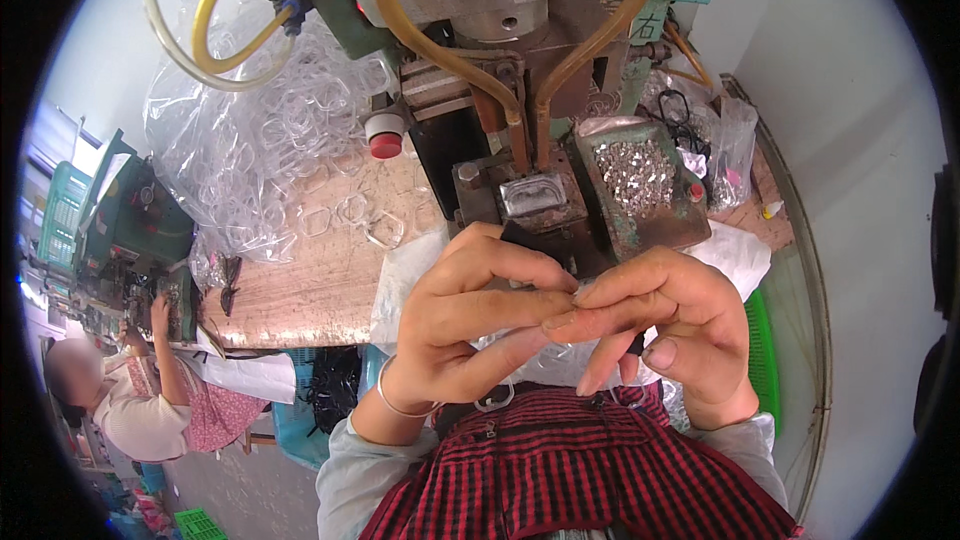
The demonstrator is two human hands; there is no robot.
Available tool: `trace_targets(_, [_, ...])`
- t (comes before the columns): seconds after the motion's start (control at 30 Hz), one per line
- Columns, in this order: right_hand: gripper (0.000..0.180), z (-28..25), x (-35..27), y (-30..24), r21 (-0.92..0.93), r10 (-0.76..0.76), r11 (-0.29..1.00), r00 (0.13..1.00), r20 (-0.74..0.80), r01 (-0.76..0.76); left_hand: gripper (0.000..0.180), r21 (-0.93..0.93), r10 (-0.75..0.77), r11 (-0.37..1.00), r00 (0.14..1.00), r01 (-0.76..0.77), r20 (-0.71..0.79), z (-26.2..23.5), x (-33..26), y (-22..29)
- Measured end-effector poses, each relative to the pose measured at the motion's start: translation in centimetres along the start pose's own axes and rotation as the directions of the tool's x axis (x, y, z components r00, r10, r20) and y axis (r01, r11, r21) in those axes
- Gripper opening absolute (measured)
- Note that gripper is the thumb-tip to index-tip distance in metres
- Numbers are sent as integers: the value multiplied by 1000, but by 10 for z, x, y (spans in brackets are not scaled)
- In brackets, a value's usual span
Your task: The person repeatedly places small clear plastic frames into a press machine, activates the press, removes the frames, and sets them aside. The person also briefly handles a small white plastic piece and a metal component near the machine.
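My left hand and my right hand meet at the fingertips, low in front of the press. Both are closed in a pinch, thumbs and fingers pressed together. Whatever lies between the fingertips is too small and too hidden to name. Just beyond them is the metal die block of the press, with a shiny rectangular recess. To its right, a worn metal tray holds a heap of small silvery metal pieces. Clear plastic rings lie loose on the bench to the left.
A large clear bag of plastic rings fills the back left of the wooden bench. Amber hoses loop down to the die. A red button juts out left of it. Another person works at far left. A green basket stands right.
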State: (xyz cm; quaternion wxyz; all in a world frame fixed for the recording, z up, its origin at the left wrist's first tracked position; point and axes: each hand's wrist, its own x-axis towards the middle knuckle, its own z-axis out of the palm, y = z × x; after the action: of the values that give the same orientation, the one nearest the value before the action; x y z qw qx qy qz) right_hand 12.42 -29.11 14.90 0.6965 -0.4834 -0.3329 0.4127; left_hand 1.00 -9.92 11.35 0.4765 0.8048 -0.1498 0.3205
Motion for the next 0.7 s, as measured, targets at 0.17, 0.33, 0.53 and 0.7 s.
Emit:
trace_targets(0.17, [59,3,0,-4,-32,-27,999,1000,13,27,31,19,57,998,996,-56,-73,4,4,1])
trace_targets(0.33, [63,-4,6,-13,6,-27,1000,998,55,27,53,517,448,806,867,-287,-217,18,2,-13])
trace_targets(0.53, [69,-16,24,-26,-49,13,999,994,110,-8,37,854,563,296,801,-427,205,7,-5,0])
trace_targets(0.7, [64,-17,18,-20,-113,-29,993,998,55,35,30,799,485,404,845,-446,226,0,1,14])
